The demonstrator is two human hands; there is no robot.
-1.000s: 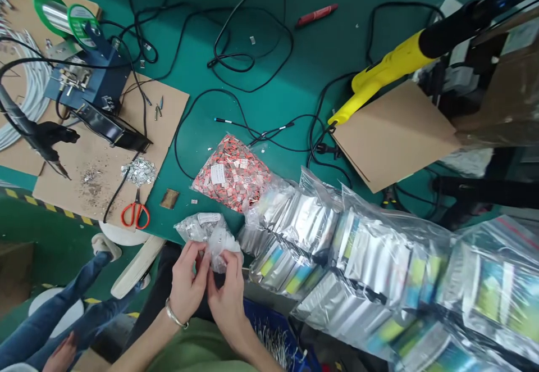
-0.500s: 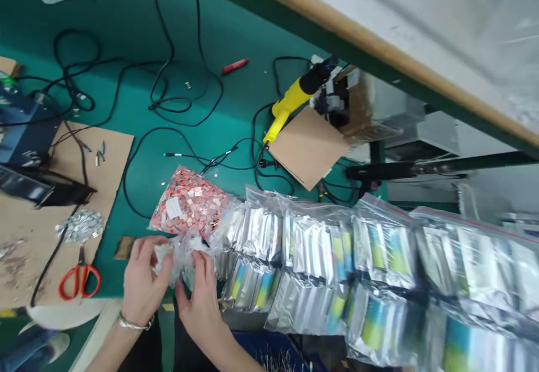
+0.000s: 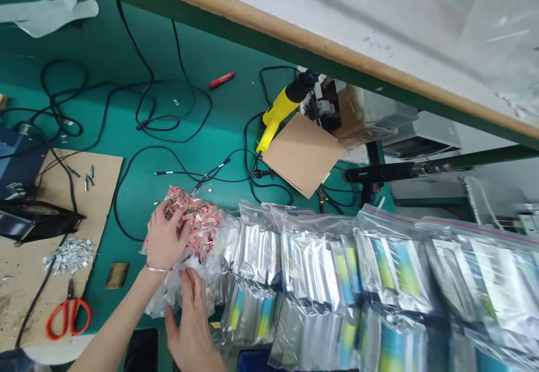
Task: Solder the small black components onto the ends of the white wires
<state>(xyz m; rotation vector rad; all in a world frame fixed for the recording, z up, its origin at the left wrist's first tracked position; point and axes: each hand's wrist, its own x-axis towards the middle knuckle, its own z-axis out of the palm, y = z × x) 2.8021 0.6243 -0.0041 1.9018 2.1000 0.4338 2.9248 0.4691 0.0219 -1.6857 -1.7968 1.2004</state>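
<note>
Where the left hand (image 3: 164,240) lies in the head view: on the clear plastic bag of small red-and-white pieces (image 3: 204,228), thumb and fingers apart.
Right hand (image 3: 189,324): lower, at the crumpled whitish plastic bag (image 3: 158,303), thumb and fingers apart; whether the fingertips press the film, I cannot tell.
Two bags: red-and-white one above the whitish one, both near the front edge of the green tabletop (image 3: 227,119).
Clear zip bags of silver packets (image 3: 311,265): in a row, right of both hands.
Small brown flat packet (image 3: 117,276): left of the whitish bag.
Orange-handled scissors (image 3: 71,304): beyond that packet, below the silvery pile (image 3: 69,255).
</note>
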